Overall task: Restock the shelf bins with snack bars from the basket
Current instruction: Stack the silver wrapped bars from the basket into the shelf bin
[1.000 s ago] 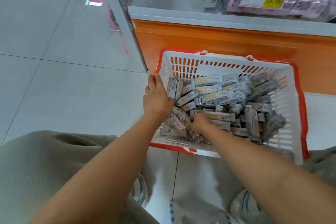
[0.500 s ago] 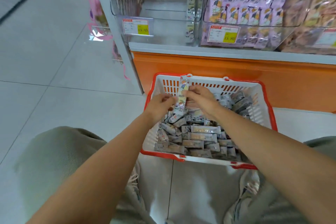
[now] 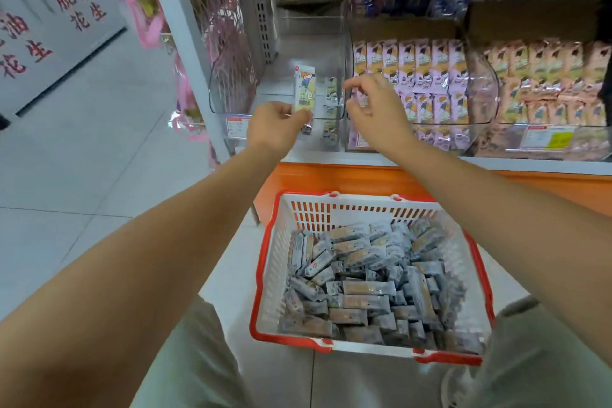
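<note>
In front of the clear plastic shelf bin (image 3: pixel 231 89), at 12 o'clock from the basket: left hand (image 3: pixel 276 124) pinches one pale yellow, cartoon-printed snack bar (image 3: pixel 304 88) by its lower end, bar upright. Right hand (image 3: pixel 374 109) at 3 o'clock of that bar, near it, not touching; fingers loosely half-curled, holding nothing. A few shelved bars (image 3: pixel 331 93) stand by the bin's right wall. White slotted plastic basket (image 3: pixel 268 275) with red rim on the floor at 6 o'clock, heaped with grey-wrapped bars (image 3: pixel 364 288). Neighbouring bin at 3 o'clock holds pink-wrapped packs (image 3: pixel 427 76).
</note>
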`<state>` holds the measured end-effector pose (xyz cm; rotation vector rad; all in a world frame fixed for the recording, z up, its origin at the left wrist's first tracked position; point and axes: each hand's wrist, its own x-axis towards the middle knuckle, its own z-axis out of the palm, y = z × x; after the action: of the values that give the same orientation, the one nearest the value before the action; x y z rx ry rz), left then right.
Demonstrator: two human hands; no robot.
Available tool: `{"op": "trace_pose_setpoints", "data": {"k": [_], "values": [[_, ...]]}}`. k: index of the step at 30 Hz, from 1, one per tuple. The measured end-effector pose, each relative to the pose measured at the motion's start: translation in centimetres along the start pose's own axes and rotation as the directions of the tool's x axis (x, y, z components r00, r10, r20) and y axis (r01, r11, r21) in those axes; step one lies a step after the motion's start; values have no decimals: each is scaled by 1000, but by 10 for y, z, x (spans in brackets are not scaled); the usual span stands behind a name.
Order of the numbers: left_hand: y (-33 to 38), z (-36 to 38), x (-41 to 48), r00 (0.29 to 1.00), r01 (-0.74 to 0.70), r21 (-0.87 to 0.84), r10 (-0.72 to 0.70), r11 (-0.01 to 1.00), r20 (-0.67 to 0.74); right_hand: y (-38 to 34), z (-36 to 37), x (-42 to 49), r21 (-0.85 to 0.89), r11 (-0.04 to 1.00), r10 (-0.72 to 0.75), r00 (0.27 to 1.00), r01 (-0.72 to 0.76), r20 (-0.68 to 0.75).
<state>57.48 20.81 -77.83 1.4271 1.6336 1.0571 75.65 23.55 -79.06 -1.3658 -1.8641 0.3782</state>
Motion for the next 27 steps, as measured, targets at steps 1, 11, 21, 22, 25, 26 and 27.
{"op": "trace_pose_setpoints", "data": {"k": [1,11,21,22,25,26,27], "values": [[2,1,13,1000,16,36,-16,999,0,5,3,10,-71,997,-21,999,23,33],[18,11,124,927,275,379,-348,884,138,33,22,56,-159,987,-21,996,34,83],[4,35,145,817,383,463,-527,799,235,34,23,49,-176,984,10,988,17,151],[2,37,146,804,398,471,-547,787,233,34,23,49,-177,984,16,988,12,156],[-4,41,148,773,425,488,-586,763,243,34,23,49,-177,984,28,984,4,177],[-6,41,148,761,430,496,-598,754,249,34,22,49,-172,985,33,982,-1,184],[-8,42,148,751,435,500,-608,749,258,33,21,49,-166,986,39,981,-7,191]]}}
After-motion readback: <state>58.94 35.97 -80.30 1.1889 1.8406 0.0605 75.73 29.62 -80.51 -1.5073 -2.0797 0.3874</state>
